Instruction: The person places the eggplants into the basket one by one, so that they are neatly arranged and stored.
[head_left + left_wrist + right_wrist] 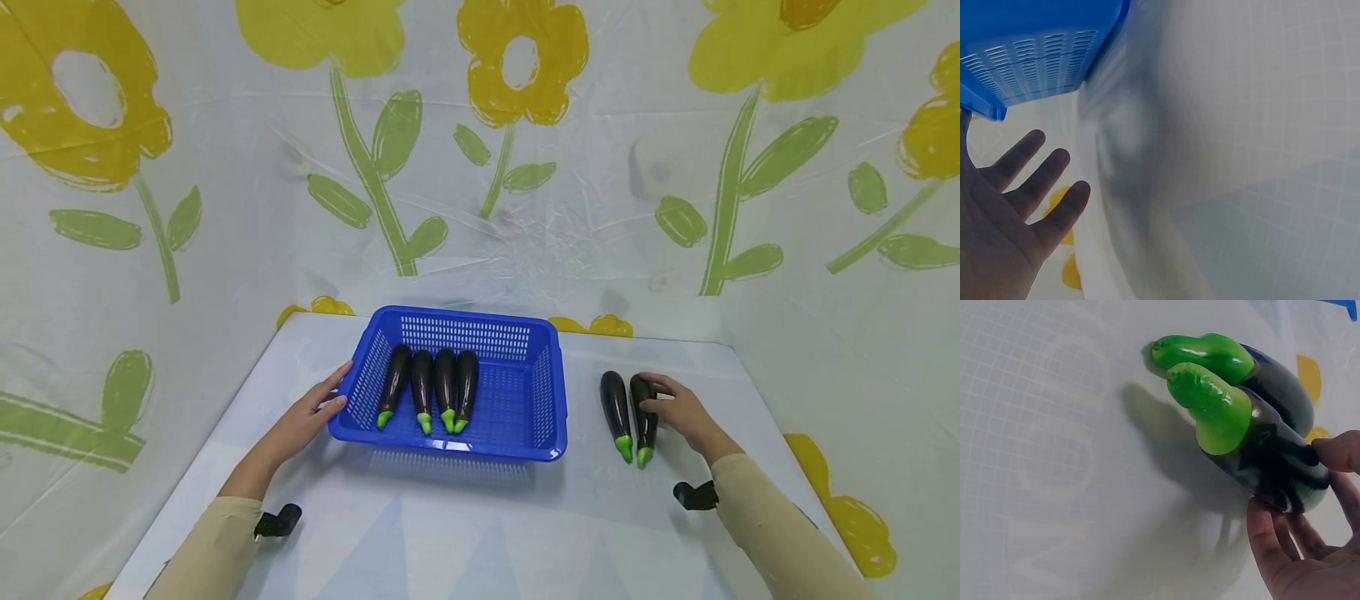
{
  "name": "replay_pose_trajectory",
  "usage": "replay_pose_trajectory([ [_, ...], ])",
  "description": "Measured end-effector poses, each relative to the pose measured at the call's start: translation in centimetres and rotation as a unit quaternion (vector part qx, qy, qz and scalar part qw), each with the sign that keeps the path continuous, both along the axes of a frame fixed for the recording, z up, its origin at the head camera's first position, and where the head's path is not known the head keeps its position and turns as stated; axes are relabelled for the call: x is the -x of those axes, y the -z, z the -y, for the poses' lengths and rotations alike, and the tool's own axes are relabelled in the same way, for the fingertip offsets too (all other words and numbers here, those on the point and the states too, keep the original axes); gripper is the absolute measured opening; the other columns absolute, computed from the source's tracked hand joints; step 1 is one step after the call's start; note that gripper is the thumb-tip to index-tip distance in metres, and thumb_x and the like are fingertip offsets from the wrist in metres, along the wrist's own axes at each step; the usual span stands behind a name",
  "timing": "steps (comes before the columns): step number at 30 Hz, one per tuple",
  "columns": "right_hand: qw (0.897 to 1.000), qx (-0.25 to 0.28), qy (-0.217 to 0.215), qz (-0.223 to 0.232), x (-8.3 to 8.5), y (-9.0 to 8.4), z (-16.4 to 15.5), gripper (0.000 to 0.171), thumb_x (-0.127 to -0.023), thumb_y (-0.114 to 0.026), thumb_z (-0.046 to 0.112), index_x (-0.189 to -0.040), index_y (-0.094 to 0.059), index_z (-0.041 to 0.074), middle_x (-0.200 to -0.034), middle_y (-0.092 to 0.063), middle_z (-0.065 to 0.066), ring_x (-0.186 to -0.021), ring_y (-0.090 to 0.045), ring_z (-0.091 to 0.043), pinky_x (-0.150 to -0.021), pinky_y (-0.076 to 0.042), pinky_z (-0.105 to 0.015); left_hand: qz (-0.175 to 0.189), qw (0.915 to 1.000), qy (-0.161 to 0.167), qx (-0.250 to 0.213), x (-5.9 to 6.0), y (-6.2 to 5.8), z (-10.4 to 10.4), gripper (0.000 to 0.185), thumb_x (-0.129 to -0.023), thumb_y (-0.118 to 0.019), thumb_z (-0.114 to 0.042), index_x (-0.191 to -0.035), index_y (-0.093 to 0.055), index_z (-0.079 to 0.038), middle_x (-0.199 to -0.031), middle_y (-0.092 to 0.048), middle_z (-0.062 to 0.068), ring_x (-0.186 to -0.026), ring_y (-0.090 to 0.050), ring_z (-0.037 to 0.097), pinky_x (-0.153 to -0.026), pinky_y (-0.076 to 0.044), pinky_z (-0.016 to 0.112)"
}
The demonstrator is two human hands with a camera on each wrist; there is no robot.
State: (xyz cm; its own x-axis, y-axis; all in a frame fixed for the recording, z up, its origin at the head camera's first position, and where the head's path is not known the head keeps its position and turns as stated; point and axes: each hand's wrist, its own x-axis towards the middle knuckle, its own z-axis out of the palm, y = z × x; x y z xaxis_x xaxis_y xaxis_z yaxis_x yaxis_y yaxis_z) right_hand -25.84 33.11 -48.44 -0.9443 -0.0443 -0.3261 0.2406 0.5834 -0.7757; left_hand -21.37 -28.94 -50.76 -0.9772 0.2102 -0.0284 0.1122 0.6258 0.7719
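Note:
A blue plastic basket (495, 451) stands on the table with several dark purple eggplants (422, 385) lying side by side in its left part, green stem ends toward me. At the basket's left side is my left hand (303, 423), its fingers spread and straight; in the left wrist view the thumb side meets the rim (985, 107). To the right of the basket, my right hand (684, 414) grips an eggplant (643, 427) between thumb and fingers. Just left of it lies another eggplant (615, 406). The right wrist view shows the gripped eggplant (1260, 440) overlapping its neighbour (1279, 387).
The white table (420, 533) has pale blue triangles on it. Behind and on both sides hangs a white sheet (585, 200) with yellow flowers and green leaves. A small black device (279, 521) sits at the left wrist, another device (696, 495) at the right.

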Motion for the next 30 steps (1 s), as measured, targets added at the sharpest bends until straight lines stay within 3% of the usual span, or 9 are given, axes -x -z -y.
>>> replay_pose_trajectory([
  [23, 1.0, 0.014, -0.003, -0.009, 1.5, -1.0, 1.3, 0.066, -0.101, -0.058, 0.016, -0.16, -0.03, 0.009, -0.162, -0.02, -0.032, -0.137, -0.039, -0.051, -0.11, -0.042, -0.058, -0.002, 1.0, 0.002, 0.002, 0.0, 0.0, 0.0, 0.065, -0.108, -0.044, -0.041, -0.165, -0.016, -0.026, -0.165, -0.02, 0.027, -0.14, -0.032, 0.058, -0.103, -0.036, 0.075],
  [30, 1.0, 0.019, -0.008, -0.02, 1.5, -1.4, 2.2, 0.066, -0.1, -0.06, 0.017, -0.159, -0.032, 0.009, -0.161, -0.022, -0.032, -0.137, -0.04, -0.05, -0.109, -0.043, -0.057, -0.011, 0.9999, 0.003, 0.005, 0.0, 0.0, 0.1, 0.065, -0.109, -0.044, -0.04, -0.165, -0.017, -0.023, -0.165, -0.019, 0.027, -0.145, -0.023, 0.058, -0.107, -0.026, 0.077],
])
